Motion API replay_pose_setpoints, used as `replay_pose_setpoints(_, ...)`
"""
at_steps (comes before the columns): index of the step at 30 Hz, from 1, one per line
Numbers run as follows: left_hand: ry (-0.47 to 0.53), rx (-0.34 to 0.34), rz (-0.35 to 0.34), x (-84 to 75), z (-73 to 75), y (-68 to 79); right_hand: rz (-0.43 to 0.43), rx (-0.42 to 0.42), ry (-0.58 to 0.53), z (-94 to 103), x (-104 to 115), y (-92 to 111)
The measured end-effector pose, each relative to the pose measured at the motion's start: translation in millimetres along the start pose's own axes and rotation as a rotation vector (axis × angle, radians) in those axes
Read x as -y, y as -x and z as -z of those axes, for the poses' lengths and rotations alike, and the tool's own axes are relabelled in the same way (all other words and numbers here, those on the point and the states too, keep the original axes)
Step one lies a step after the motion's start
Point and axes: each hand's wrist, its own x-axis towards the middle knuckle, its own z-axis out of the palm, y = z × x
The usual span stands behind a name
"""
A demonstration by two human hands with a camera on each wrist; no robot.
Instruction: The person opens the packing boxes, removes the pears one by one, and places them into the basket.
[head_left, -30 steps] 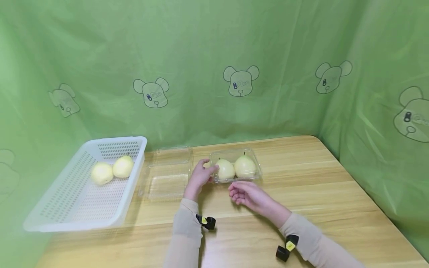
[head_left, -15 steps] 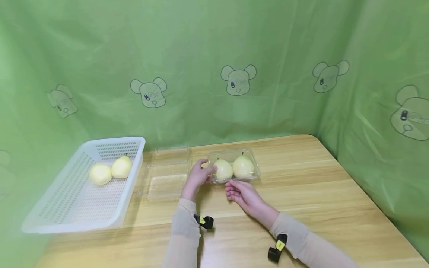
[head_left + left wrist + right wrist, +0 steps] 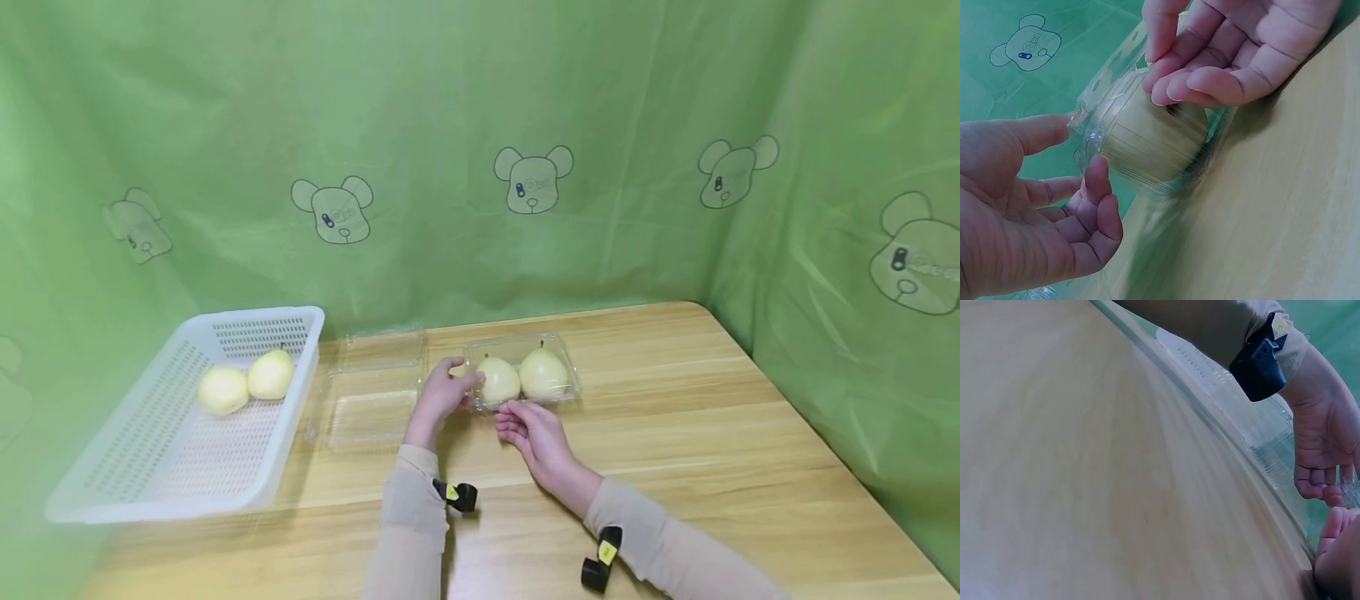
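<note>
A clear plastic clamshell box (image 3: 516, 342) with two pale yellow pears, one on the left (image 3: 498, 382) and one on the right (image 3: 543, 374), lies on the table in the head view. My left hand (image 3: 444, 392) holds its left end between thumb and fingers. At the front edge, near the left pear, my right hand (image 3: 547, 442) pinches the rim with thumb and forefinger, the other fingers curled. The left wrist view has both hands close up around the clear plastic. In the right wrist view the box is mostly cut off at the frame's edge.
A white perforated basket (image 3: 292, 442) holding two more pears (image 3: 271, 374) stands at the left. Between basket and hands lies another clear plastic box (image 3: 375, 412), opened flat. The wooden table (image 3: 720, 433) ends at a green curtain (image 3: 435, 267) behind and right.
My right hand has moved left along the box's front edge and now touches the rim near the left pear. The left hand keeps its hold; the head view shifts slightly.
</note>
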Motion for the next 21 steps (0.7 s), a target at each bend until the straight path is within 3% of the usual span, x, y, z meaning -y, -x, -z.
replay_pose_setpoints(7, -0.046, -0.08, -0.023, -0.9, -0.1, -1.8, 0.028, -0.009, 0.023, -1.1, -0.6, 0.6)
replay_pose_setpoints(17, 0.151, -0.08, 0.004, -5.1, 0.1, 0.2, 0.056, 0.006, 0.032, -1.4, -1.3, -0.1)
replay_pose_setpoints(21, 0.185, -0.083, 0.008, -5.8, -0.1, 0.3, 0.057, 0.001, 0.037, -1.4, -0.9, -0.2)
